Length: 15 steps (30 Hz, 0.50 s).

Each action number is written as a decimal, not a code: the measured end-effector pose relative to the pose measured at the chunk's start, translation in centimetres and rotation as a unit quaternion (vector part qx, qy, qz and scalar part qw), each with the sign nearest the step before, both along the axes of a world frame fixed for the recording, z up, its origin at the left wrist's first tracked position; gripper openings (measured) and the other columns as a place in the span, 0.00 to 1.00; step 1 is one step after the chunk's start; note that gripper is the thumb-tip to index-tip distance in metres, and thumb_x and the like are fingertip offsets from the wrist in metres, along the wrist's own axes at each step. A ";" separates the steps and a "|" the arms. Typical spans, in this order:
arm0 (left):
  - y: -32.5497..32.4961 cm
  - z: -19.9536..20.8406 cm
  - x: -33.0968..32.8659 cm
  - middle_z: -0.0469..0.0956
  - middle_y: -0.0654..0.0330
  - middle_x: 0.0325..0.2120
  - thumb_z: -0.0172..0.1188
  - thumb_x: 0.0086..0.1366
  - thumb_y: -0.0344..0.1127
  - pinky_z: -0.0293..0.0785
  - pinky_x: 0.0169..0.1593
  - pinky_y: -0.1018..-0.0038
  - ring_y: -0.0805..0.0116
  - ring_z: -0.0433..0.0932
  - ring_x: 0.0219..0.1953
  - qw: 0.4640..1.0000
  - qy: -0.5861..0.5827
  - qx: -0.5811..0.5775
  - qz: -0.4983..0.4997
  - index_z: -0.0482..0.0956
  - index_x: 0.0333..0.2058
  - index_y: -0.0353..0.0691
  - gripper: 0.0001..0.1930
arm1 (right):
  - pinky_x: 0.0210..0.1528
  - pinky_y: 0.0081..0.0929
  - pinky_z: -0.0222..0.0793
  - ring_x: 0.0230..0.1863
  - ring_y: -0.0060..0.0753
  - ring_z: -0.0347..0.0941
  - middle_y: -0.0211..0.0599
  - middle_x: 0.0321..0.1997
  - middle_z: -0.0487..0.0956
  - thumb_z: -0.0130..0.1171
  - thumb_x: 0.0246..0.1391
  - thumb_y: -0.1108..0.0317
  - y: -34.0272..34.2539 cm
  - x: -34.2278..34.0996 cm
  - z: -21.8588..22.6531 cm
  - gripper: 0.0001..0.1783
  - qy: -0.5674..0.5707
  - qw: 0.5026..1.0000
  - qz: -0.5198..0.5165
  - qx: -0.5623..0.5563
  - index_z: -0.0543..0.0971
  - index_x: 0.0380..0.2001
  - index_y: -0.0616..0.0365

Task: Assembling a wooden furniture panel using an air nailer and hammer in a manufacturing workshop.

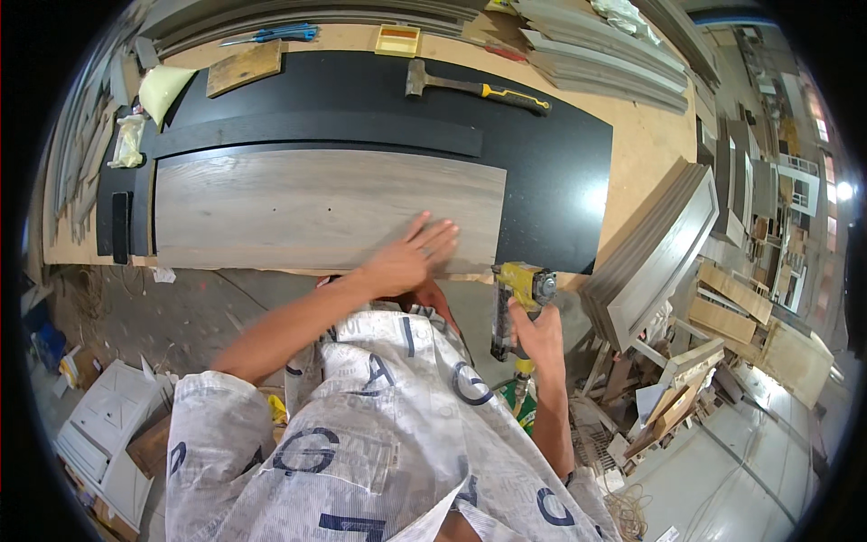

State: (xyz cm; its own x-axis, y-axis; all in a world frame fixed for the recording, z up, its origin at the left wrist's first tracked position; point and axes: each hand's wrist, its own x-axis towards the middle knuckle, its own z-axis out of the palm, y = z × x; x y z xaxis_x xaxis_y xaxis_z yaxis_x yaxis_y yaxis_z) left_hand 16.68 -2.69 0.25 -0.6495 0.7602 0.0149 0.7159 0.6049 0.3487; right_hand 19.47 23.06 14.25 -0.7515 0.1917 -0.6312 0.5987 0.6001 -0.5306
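My left hand (408,257) lies flat with fingers spread on the near right part of a grey wood-grain panel (298,208). The panel rests on a black board (542,163) on the workbench. My right hand (535,332) grips the handle of a yellow pneumatic nail gun (515,303), held upright just off the bench's near edge, close to the panel's right corner.
A hammer with a yellow and black handle (474,88) lies at the back of the black board. A wooden block (244,68), a small yellow tray (397,41) and blue pliers (275,35) sit farther back. Stacked grey mouldings (655,248) lean at the right; white cabinet doors (104,425) lie on the floor at left.
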 end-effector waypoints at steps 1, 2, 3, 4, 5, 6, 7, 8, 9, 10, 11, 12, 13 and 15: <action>-1.9 0.2 0.4 0.50 0.50 0.71 0.59 0.60 0.39 0.32 0.74 0.47 0.55 0.43 0.74 1.000 0.001 -0.003 0.003 0.57 0.67 0.32 0.38 | 0.21 0.29 0.68 0.15 0.25 0.72 0.34 0.14 0.75 0.61 0.56 0.61 -0.1 0.0 0.0 0.17 0.004 1.000 -0.013 -0.021 0.79 0.26 0.67; -4.2 0.7 0.8 0.50 0.50 0.71 0.61 0.59 0.40 0.33 0.74 0.47 0.55 0.44 0.74 1.000 -0.017 -0.002 0.013 0.56 0.67 0.32 0.40 | 0.21 0.29 0.68 0.15 0.25 0.72 0.34 0.14 0.75 0.61 0.56 0.61 -0.3 0.3 0.1 0.17 0.004 1.000 -0.012 -0.024 0.79 0.26 0.67; -6.1 1.0 1.3 0.51 0.51 0.71 0.63 0.58 0.41 0.34 0.74 0.47 0.56 0.45 0.74 0.999 -0.035 -0.001 0.023 0.56 0.67 0.32 0.41 | 0.21 0.30 0.69 0.15 0.25 0.72 0.34 0.15 0.76 0.61 0.56 0.61 -0.6 0.7 0.3 0.17 0.003 1.000 -0.013 -0.014 0.79 0.27 0.67; -7.6 0.7 1.8 0.51 0.51 0.71 0.63 0.58 0.41 0.34 0.74 0.47 0.56 0.45 0.74 0.999 -0.037 -0.005 0.022 0.56 0.67 0.32 0.41 | 0.22 0.30 0.69 0.16 0.25 0.73 0.34 0.15 0.76 0.61 0.56 0.60 -1.1 1.2 0.3 0.17 0.002 1.000 -0.017 -0.003 0.79 0.28 0.68; -8.9 0.5 2.3 0.51 0.51 0.71 0.64 0.58 0.41 0.34 0.74 0.47 0.56 0.45 0.74 0.999 -0.029 0.013 0.035 0.56 0.67 0.34 0.42 | 0.22 0.30 0.69 0.16 0.25 0.73 0.34 0.15 0.76 0.61 0.56 0.60 -1.7 1.7 0.1 0.17 0.000 1.000 -0.018 -0.007 0.79 0.28 0.68; -10.1 0.2 2.6 0.51 0.51 0.71 0.65 0.57 0.41 0.34 0.74 0.47 0.56 0.45 0.74 0.998 -0.022 0.031 0.047 0.56 0.67 0.35 0.43 | 0.23 0.30 0.69 0.16 0.26 0.73 0.34 0.16 0.76 0.62 0.56 0.60 -2.5 2.2 -0.2 0.17 0.001 1.000 0.006 -0.025 0.79 0.29 0.68; -11.0 0.5 2.8 0.51 0.51 0.71 0.65 0.57 0.41 0.34 0.74 0.47 0.56 0.45 0.74 0.998 -0.024 0.029 0.046 0.56 0.67 0.35 0.43 | 0.23 0.30 0.70 0.16 0.26 0.73 0.34 0.16 0.76 0.62 0.56 0.60 -3.2 2.6 -0.3 0.17 0.002 0.999 0.030 -0.042 0.79 0.30 0.67; -12.0 0.8 2.8 0.50 0.52 0.71 0.65 0.57 0.40 0.35 0.74 0.47 0.57 0.45 0.74 0.999 -0.023 0.019 0.044 0.56 0.67 0.37 0.42 | 0.23 0.30 0.70 0.16 0.26 0.73 0.34 0.16 0.76 0.62 0.56 0.60 -4.4 2.9 -0.5 0.17 -0.001 0.999 0.029 -0.043 0.79 0.30 0.67; -12.8 1.1 2.7 0.50 0.53 0.71 0.64 0.57 0.39 0.35 0.73 0.47 0.58 0.46 0.74 0.999 -0.022 0.009 0.042 0.57 0.67 0.38 0.41 | 0.23 0.29 0.70 0.16 0.25 0.73 0.34 0.16 0.76 0.62 0.56 0.60 -5.9 3.2 -0.6 0.17 -0.003 0.998 0.039 -0.051 0.79 0.30 0.67; -13.3 1.5 2.4 0.50 0.53 0.71 0.64 0.57 0.39 0.35 0.73 0.47 0.58 0.46 0.74 0.999 -0.024 0.009 0.043 0.57 0.67 0.38 0.41 | 0.23 0.29 0.69 0.16 0.25 0.73 0.34 0.16 0.76 0.63 0.55 0.59 -7.2 3.2 -0.6 0.17 -0.004 0.997 0.051 -0.057 0.80 0.31 0.66; -13.6 1.9 2.1 0.49 0.53 0.72 0.63 0.57 0.38 0.34 0.73 0.46 0.58 0.45 0.74 0.999 -0.031 -0.008 0.025 0.57 0.67 0.40 0.40 | 0.29 0.32 0.73 0.22 0.34 0.79 0.41 0.21 0.80 0.63 0.55 0.59 -8.0 3.4 -0.8 0.17 -0.038 0.996 0.047 -0.064 0.80 0.34 0.67; -13.8 2.0 2.0 0.49 0.54 0.72 0.62 0.58 0.36 0.33 0.73 0.46 0.58 0.45 0.74 0.999 -0.038 -0.025 0.006 0.57 0.68 0.41 0.40 | 0.29 0.32 0.73 0.22 0.34 0.79 0.41 0.21 0.80 0.63 0.55 0.59 -8.7 3.8 -1.1 0.17 -0.040 0.996 0.048 -0.063 0.80 0.34 0.67; -14.0 1.9 1.9 0.49 0.54 0.72 0.62 0.58 0.36 0.33 0.73 0.46 0.58 0.45 0.74 0.999 -0.039 -0.025 0.009 0.57 0.68 0.41 0.40 | 0.33 0.34 0.73 0.27 0.40 0.81 0.46 0.25 0.82 0.63 0.55 0.59 -9.3 4.0 -1.6 0.18 -0.019 0.996 0.061 -0.057 0.81 0.35 0.67; -14.2 1.6 1.8 0.47 0.52 0.72 0.59 0.59 0.33 0.31 0.73 0.45 0.58 0.44 0.74 0.997 -0.021 -0.064 -0.024 0.55 0.68 0.39 0.39 | 0.43 0.39 0.74 0.41 0.54 0.82 0.56 0.35 0.83 0.63 0.54 0.59 -10.7 4.0 -1.8 0.19 -0.019 0.996 0.065 -0.050 0.81 0.38 0.67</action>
State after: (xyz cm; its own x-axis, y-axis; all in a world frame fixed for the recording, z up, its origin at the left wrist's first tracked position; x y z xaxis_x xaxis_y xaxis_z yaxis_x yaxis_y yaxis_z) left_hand 18.48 -16.88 1.84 -0.6101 0.7846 -0.1105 0.7318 0.6114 0.3010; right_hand 23.48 12.37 12.42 -0.7410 0.0291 -0.6709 0.5404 0.6188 -0.5701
